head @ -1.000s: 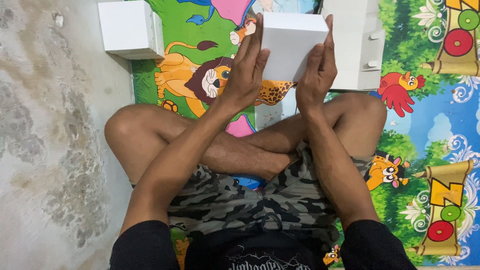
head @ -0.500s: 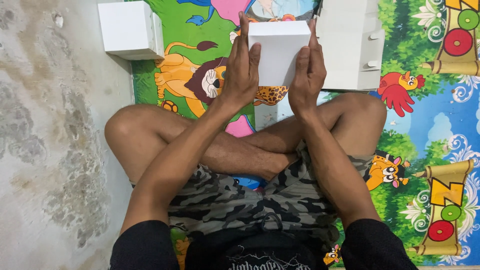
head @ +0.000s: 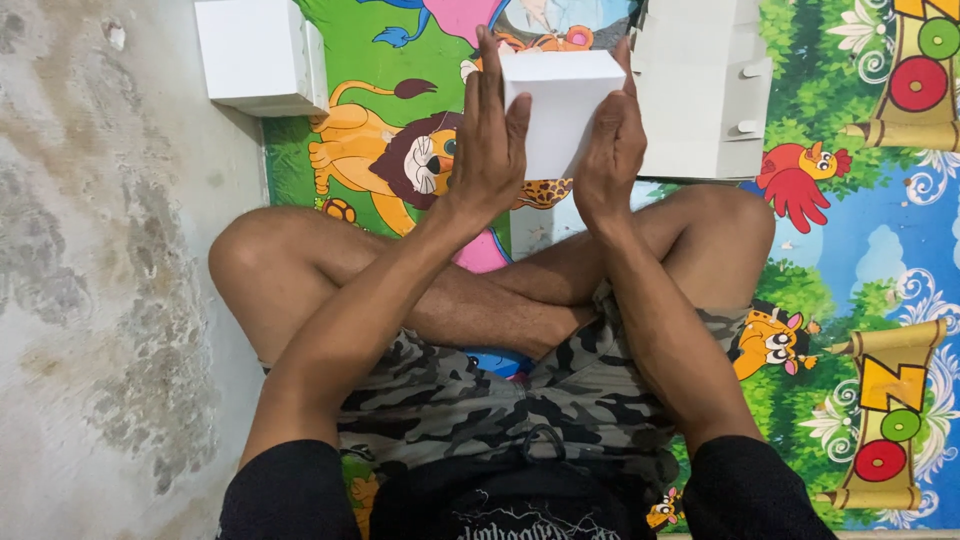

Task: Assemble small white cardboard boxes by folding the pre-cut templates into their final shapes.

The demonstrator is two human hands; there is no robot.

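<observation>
A bright cartoon play mat [head: 850,260], printed with a lion, a rooster and trees, covers the floor from 12 to 5 o'clock, while bare stained concrete [head: 100,300] fills the side from 7 to 11 o'clock. A person sits cross-legged on the mat's edge in camouflage shorts.

Both hands are raised at 12 o'clock around a small white box [head: 562,105]. The left hand [head: 488,150] lies flat against the box's left face, fingers straight and pointing upward; the right hand [head: 612,145] presses the opposite face the same way. Neither hand is curled shut: the box is pinched between two open palms, lifted clear of the mat.

Held like this, the box keeps its shape best, I judge, if the pressure stays even on both faces and the palms stay square to the walls, so that thin card does not buckle or skew.

A finished white box [head: 258,52] rests at 11 o'clock, straddling mat and concrete; it looks closed, so its contents cannot be told. At 1 o'clock lies flat white card [head: 700,90] with tabs along its right edge, unfolded and holding nothing. Whether the held box contains anything is hidden
</observation>
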